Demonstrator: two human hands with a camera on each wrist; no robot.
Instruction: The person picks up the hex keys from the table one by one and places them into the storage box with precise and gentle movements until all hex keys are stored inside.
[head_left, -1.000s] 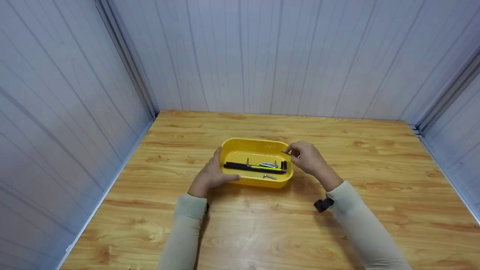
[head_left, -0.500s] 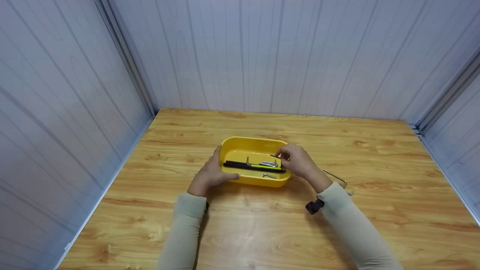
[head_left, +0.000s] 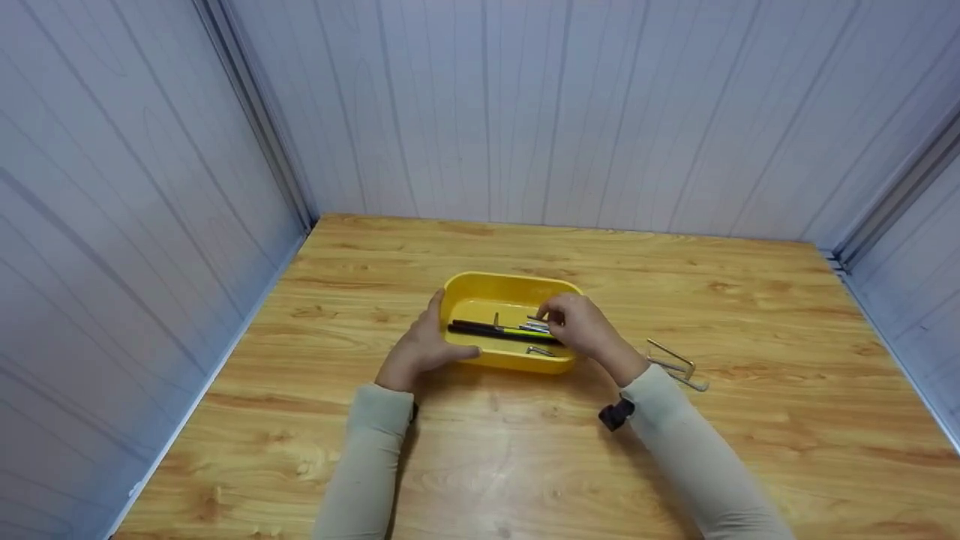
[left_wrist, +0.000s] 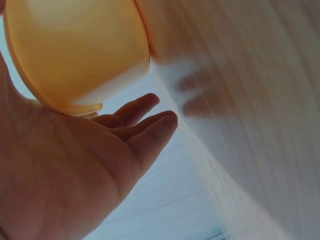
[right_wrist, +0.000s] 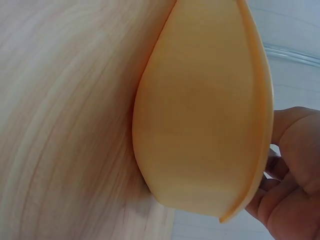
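A yellow plastic bin (head_left: pixel 517 363) sits on the table, seen from outside in both wrist views. My left hand (head_left: pixel 417 351) holds its left end, thumb over the near rim and index finger up at the far corner; other fingers (left_wrist: pixel 155 132) extend below the rim. My right hand (head_left: pixel 585 330) reaches over the right end and pinches a thin metal hex key (head_left: pixel 535 318) low inside the bin. In the bin lie long black hex keys (head_left: pixel 472 329), one with a bright yellow-green stripe, and several short silver ones, including a hex key (head_left: pixel 539 351) near the front wall.
Several L-shaped hex keys (head_left: pixel 677 367) lie on the wooden table (head_left: pixel 495 457) right of the bin, beside my right sleeve. White panel walls (head_left: pixel 517 112) enclose the table at the back and both sides.
My right hand has moved left and down from the right rim into the bin with the hex key. Hex keys on the table have come into view behind the forearm. The left hand stays put.
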